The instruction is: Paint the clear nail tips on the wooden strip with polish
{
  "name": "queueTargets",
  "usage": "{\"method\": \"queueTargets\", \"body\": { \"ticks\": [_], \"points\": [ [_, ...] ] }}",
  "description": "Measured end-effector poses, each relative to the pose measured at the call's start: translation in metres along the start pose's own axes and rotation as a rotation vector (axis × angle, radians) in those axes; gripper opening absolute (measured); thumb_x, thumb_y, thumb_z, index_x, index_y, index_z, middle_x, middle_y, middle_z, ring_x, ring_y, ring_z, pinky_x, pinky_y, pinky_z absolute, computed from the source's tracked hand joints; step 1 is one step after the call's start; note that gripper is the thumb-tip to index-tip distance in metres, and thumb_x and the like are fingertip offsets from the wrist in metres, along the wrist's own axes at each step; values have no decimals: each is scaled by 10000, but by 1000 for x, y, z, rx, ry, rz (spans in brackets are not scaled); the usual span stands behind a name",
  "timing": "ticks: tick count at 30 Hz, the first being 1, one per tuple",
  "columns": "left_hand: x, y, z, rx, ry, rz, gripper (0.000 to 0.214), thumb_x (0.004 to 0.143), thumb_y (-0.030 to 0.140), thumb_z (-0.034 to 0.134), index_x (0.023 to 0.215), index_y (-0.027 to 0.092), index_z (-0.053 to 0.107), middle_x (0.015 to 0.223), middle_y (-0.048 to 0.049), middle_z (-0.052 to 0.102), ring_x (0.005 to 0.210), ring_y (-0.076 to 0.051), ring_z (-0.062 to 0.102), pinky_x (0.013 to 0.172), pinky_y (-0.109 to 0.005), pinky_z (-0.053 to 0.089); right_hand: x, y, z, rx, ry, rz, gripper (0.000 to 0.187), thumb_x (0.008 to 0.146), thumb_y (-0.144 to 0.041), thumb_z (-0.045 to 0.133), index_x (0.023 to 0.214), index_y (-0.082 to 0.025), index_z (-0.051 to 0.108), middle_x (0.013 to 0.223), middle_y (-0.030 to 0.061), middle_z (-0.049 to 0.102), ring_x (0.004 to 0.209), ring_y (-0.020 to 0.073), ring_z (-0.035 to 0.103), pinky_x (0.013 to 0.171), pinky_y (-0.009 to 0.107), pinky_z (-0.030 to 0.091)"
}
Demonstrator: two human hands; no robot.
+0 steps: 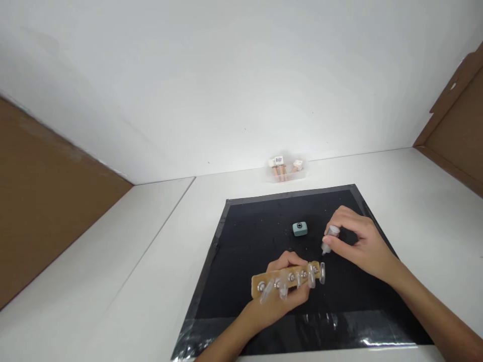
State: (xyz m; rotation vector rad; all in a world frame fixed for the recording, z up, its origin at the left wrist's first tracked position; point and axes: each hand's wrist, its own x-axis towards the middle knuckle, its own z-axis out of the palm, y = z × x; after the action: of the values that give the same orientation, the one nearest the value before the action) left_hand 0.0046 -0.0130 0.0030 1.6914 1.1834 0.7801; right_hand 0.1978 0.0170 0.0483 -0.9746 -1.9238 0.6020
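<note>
My left hand point(283, 300) is closed round a narrow wooden strip point(270, 276), held above a black mat. Along the strip sits a row of round metallic studs, with clear, nail-shaped plastic tips point(311, 276) standing off it at several angles. My right hand point(356, 240) pinches a small translucent squeeze bottle point(330, 240) between thumb and fingers. Its narrow nozzle points down toward the strip's right end, apart from the nearest tip. Behind the strip, a small teal block point(300, 229) with a dark round mark on top lies on the mat.
The black mat point(249, 231) is taped onto a white table point(158, 281). At the back, near the white wall, stands a clear plastic container point(292, 176) with several pinkish pieces and white-topped items. Brown panels point(49, 196) flank the table on both sides.
</note>
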Motion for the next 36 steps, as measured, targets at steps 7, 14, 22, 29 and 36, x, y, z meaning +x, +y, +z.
{"method": "queueTargets", "body": {
  "ticks": [7, 14, 22, 29, 36],
  "points": [
    [0, 1, 0, 40, 28, -13, 134, 609, 183, 600, 688, 207, 494, 608, 46, 559, 543, -105, 499, 559, -238, 399, 0, -4, 1, 62, -141, -92, 207, 815, -218, 567, 622, -200, 494, 579, 5, 532, 596, 150, 463, 527, 282, 406],
    [1, 3, 0, 21, 15, -25, 133, 618, 198, 595, 717, 211, 507, 626, 35, 579, 554, -119, 522, 558, -244, 408, -1, -2, -1, 28, -23, -58, 165, 802, -198, 572, 649, -204, 508, 595, 1, 511, 602, 153, 466, 538, 288, 403],
    [1, 3, 0, 51, 35, -36, 143, 610, 201, 607, 725, 209, 523, 635, 31, 609, 560, -125, 551, 573, -249, 418, 1, -1, 0, -69, -1, -21, 208, 799, -210, 578, 607, -208, 500, 572, -4, 501, 589, 155, 463, 536, 292, 390],
    [1, 1, 0, 51, 7, -44, 119, 611, 203, 594, 688, 209, 504, 609, 34, 582, 545, -120, 532, 548, -242, 412, 0, -2, 2, 63, -122, -55, 203, 809, -231, 581, 624, -199, 503, 575, -1, 508, 596, 149, 472, 527, 276, 405],
    [1, 3, 0, 62, 15, -40, 137, 615, 208, 589, 726, 210, 508, 624, 32, 597, 539, -120, 537, 547, -244, 406, 1, 0, 0, -82, 50, -9, 211, 805, -197, 581, 617, -200, 484, 577, -3, 484, 591, 153, 456, 543, 292, 385]
  ]
}}
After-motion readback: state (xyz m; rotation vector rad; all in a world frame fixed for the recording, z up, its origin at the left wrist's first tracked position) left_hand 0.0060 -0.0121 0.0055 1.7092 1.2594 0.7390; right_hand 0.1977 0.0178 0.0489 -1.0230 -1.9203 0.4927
